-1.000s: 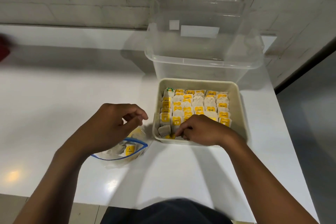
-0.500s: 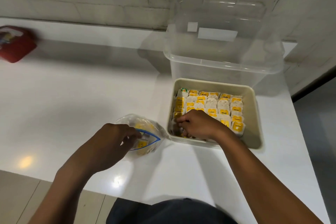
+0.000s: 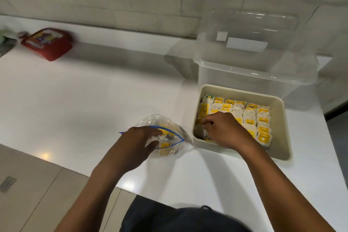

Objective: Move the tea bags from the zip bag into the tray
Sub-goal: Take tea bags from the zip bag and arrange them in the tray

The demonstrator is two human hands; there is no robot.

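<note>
Since the earlier frames, the left hand [image 3: 140,140] has advanced from beside the zip bag [image 3: 165,135] to its blue-edged mouth, and its fingertips now lie inside the opening. Whether they already pinch a tea bag cannot be told; the fingers look loosely extended over the contents. The zip bag lies on the white counter [image 3: 94,100] just beside the near left corner of the tray [image 3: 280,118], which keeps each transfer short.

The right hand [image 3: 224,130] is curled at the near left corner of the tray, fingertips down among the tea bags [image 3: 248,117]. It appears to pinch or press one tea bag into the last gap of the row, though the object between its fingers is hidden by the knuckles.

Most tea bags already stand upright in tight rows in the tray, yellow labels facing the viewer; upright packing lets more fit. A few remain in the zip bag, so the task appears close to complete.

A clear plastic bin [image 3: 254,58] stands directly behind the tray. A red packet [image 3: 47,43] lies well apart at the far left of the counter.
</note>
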